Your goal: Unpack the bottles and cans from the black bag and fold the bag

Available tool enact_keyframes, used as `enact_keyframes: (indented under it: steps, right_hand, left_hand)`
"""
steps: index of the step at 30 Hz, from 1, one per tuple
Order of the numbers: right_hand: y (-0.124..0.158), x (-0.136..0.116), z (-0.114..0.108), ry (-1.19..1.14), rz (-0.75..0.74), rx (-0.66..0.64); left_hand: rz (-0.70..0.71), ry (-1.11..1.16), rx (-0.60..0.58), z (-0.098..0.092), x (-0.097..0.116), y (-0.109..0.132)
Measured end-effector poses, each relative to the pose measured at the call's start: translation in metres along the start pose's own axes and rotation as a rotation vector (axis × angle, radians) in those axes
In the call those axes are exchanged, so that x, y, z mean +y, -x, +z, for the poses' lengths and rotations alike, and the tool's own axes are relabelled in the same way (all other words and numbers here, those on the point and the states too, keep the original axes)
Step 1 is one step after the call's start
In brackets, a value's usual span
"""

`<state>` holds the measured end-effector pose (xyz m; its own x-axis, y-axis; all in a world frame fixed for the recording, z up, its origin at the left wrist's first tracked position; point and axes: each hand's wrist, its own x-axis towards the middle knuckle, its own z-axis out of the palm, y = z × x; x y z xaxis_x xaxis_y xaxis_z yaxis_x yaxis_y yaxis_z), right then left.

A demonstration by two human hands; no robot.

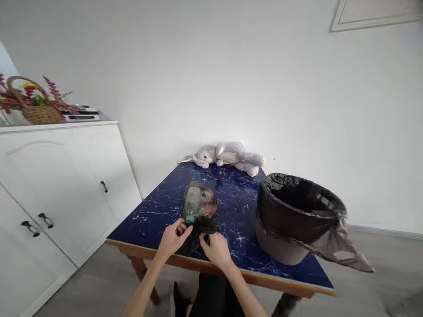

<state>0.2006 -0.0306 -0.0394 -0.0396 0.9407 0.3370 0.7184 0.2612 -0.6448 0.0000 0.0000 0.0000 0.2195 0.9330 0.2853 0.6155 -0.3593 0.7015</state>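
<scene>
A filled, see-through black plastic bag (200, 200) lies on the blue table (228, 193) near its front edge. Inside it show a clear bottle with a green cap (190, 219) and something orange. My left hand (175, 237) pinches the bag's gathered neck from the left, close to the green cap. From the right, my right hand (214, 248) grips the same bunched black plastic, its fingers curled. The exact fingertip contact is partly hidden by the dark folds.
A bin (280, 246) lined with a black bag (297, 220) stands at the table's right, its liner hanging over the side. A grey plush rabbit (228, 156) lies along the back edge. White cabinets (66, 176) stand left, with a flower basket (42, 113) on top.
</scene>
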Motion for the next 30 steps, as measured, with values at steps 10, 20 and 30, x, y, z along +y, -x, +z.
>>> enact_keyframes:
  steps: [10, 20, 30]
  right_hand:
    - [0.008, -0.003, -0.005, -0.126, -0.050, 0.021]
    - [0.008, -0.003, -0.010, -0.221, -0.089, 0.115]
    - [0.025, 0.022, -0.042, 0.020, -0.176, 0.175]
  left_hand:
    - [-0.081, 0.094, 0.123, 0.001, 0.012, 0.000]
    - [-0.229, 0.342, 0.271, -0.014, 0.046, -0.050]
    - [-0.485, 0.614, 0.421, -0.055, 0.053, -0.086]
